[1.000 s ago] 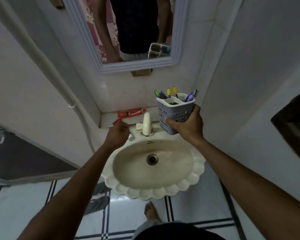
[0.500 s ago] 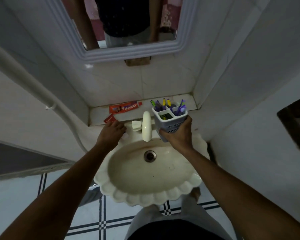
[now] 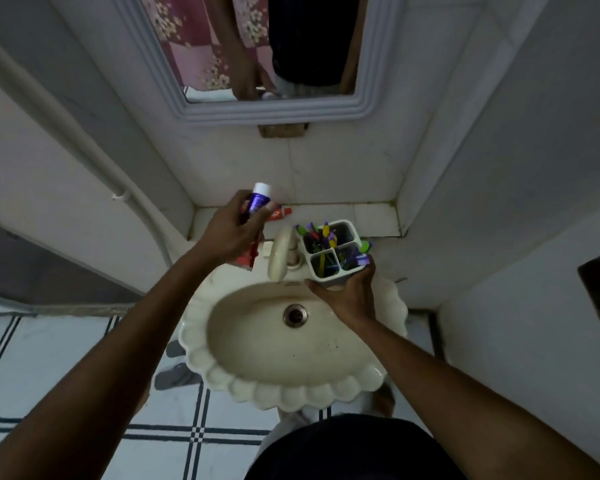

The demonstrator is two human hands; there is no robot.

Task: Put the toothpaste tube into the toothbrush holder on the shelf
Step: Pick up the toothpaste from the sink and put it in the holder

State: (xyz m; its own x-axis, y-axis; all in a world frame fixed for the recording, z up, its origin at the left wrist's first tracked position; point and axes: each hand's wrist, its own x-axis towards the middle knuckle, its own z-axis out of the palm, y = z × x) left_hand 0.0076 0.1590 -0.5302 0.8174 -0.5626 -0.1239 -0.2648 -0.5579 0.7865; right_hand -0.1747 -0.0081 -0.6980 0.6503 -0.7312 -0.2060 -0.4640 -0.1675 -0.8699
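Two bare hands are working above a cream scalloped sink [image 3: 392, 306]. On the left, the left hand [image 3: 231, 230] is closing its fingers around a toothpaste tube [image 3: 258, 202], holding it raised above the far-left corner of the sink with its white cap pointing up toward the wall; the tube's upper body is showing blue-purple and its red lower end is sticking out below the hand. To the right, the right hand [image 3: 350, 292] is gripping the near side of a white toothbrush holder [image 3: 333, 247], its fingers wrapping the wall, keeping it upright just right of the cream faucet [image 3: 281, 254]. The holder is divided into compartments, and colourful toothbrushes [image 3: 321, 235] are standing in them, yellow, purple and green ends poking up. Whether the holder is resting on the sink's edge or hanging just above it cannot be told. Behind both hands a tiled shelf [image 3: 371, 216] is running along the far wall, and a second red tube [image 3: 279, 213] is lying on it, partly hidden by the left hand. Higher up, a framed mirror [image 3: 271, 109] is hanging on the wall.
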